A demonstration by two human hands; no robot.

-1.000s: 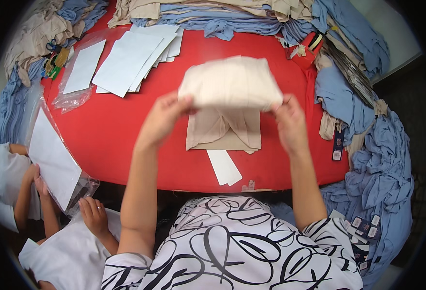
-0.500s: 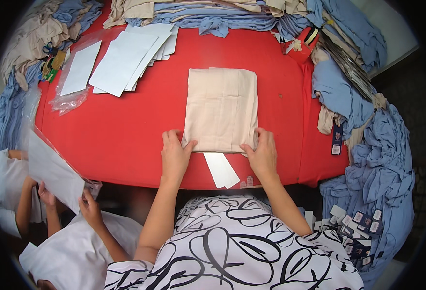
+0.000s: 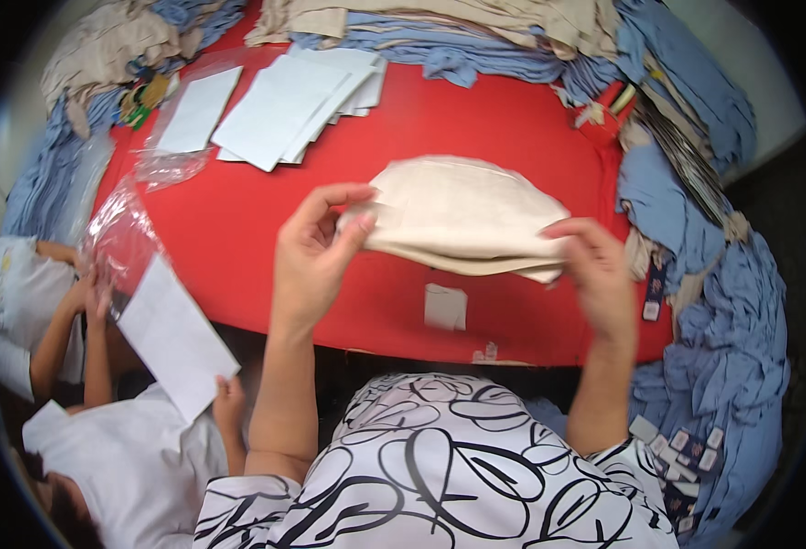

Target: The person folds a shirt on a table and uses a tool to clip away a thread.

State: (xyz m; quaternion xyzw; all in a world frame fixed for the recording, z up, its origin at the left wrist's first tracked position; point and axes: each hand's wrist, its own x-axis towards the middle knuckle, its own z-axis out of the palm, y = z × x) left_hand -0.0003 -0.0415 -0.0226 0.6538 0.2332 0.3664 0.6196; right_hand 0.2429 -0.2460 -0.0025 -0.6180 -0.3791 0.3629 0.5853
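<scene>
Raised over the red table (image 3: 531, 311), a folded beige garment (image 3: 462, 206) bows upward in the middle, its near edge showing a few layers. My left hand (image 3: 316, 247) pinches its left end between thumb and fingers. At the opposite end, my right hand (image 3: 600, 274) grips the corner, somewhat smeared by motion. A white card (image 3: 445, 306) lies on the table just below the garment's near edge, blurred and touched by neither hand.
White sheets (image 3: 289, 105) lie at the back left, beside a clear bag with a sheet (image 3: 200, 110). Blue and beige garments (image 3: 476, 55) ring the table. At left, co-workers' hands (image 3: 96, 297) handle a plastic bag (image 3: 127, 224) and white sheet (image 3: 179, 339). Tags (image 3: 687, 457) hang at lower right.
The folded garment has come up off the table and bent into an arch, with my hands farther apart. A co-worker's white sheet now shows partly outside its plastic bag.
</scene>
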